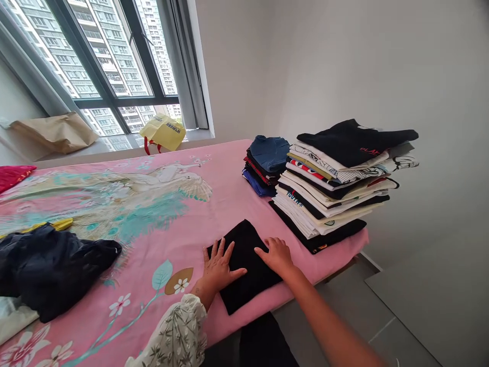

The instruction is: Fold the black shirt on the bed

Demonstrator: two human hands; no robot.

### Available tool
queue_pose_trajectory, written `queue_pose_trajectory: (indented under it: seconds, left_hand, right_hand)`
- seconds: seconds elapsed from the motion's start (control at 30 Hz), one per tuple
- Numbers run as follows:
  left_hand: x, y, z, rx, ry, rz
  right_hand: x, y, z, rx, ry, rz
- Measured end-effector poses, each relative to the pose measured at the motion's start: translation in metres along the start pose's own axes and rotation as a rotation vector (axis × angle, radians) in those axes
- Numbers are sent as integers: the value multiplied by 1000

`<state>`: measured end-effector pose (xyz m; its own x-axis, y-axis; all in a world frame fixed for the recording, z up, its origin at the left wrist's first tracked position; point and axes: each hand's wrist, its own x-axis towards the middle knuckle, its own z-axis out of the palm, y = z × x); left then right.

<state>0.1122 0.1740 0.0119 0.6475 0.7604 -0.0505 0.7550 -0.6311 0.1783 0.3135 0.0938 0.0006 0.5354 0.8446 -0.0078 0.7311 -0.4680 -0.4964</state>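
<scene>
A folded black garment (244, 267) lies on the pink bedspread (214, 204) near the bed's edge. My left hand (218, 264) rests flat on its left side with the fingers spread. My right hand (277, 255) lies flat on its right side, and neither hand grips the cloth. Beyond them stands a tall stack of folded shirts (328, 188), topped by a black one. A shorter folded pile (265, 165) with a blue garment on top sits to its left.
A crumpled dark navy garment (49, 267) lies on the bed at left. A dark garment (263, 341) hangs below the bed's near edge. A yellow bag (163, 132) and a brown paper bag (57, 132) sit on the window ledge. A grey wall (401, 66) stands behind the bed.
</scene>
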Motion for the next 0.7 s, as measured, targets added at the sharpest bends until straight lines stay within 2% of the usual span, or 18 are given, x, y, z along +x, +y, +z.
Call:
queue_pose_trajectory:
  seconds: [0.07, 0.17, 0.27, 0.33, 0.43, 0.53, 0.63, 0.7]
  left_hand:
    - [0, -3, 5, -6, 12, 4]
    - [-4, 0, 1, -19, 22, 18]
    - [-14, 10, -6, -50, 58, 149]
    - [-23, 18, -8, -125, 66, 227]
    - [-33, 32, -10, -346, 53, 182]
    - [-39, 45, -21, -795, 46, 91]
    - [-47, 49, -41, -1560, 88, -1]
    - [-56, 39, -49, -2045, 66, -56]
  right_hand:
    - [4, -1, -9, 3, -155, 53]
    - [13, -8, -20, 108, -331, 115]
    - [18, -13, -29, 242, -455, 120]
    - [16, -15, -37, 372, -564, 107]
    - [5, -24, -54, 610, -674, 51]
    - [-14, -55, -76, 983, -640, 5]
    - [-38, -107, -99, 1230, -587, -27]
    - [-52, -142, -108, 1320, -654, -66]
